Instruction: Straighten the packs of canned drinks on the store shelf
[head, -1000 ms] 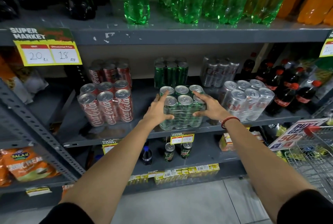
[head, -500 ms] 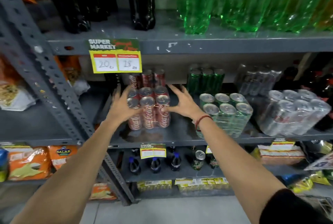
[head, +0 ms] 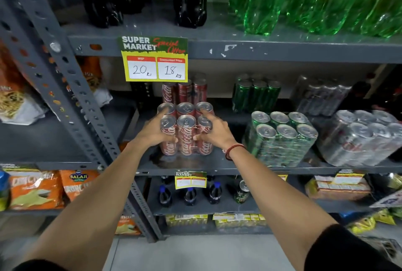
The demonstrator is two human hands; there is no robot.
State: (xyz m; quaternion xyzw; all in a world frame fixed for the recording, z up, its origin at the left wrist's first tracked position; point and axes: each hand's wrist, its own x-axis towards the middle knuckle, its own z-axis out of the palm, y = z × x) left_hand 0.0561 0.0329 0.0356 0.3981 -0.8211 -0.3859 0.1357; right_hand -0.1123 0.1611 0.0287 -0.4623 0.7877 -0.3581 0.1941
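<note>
While both hands clasp it, the red cola pack (head: 185, 131) stands upright on the grey shelf (head: 217, 165), left hand (head: 155, 131) on its left side, right hand (head: 214, 132) on its right, fingers (head: 205, 116) curled over the can tops. Just right sits the green pack (head: 280, 138), then the silver pack (head: 361, 138).

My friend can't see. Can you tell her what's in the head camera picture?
Two hands, left and right, clasp a red can pack from both sides on a grey shelf. A green pack and a silver pack sit to its right.
</note>
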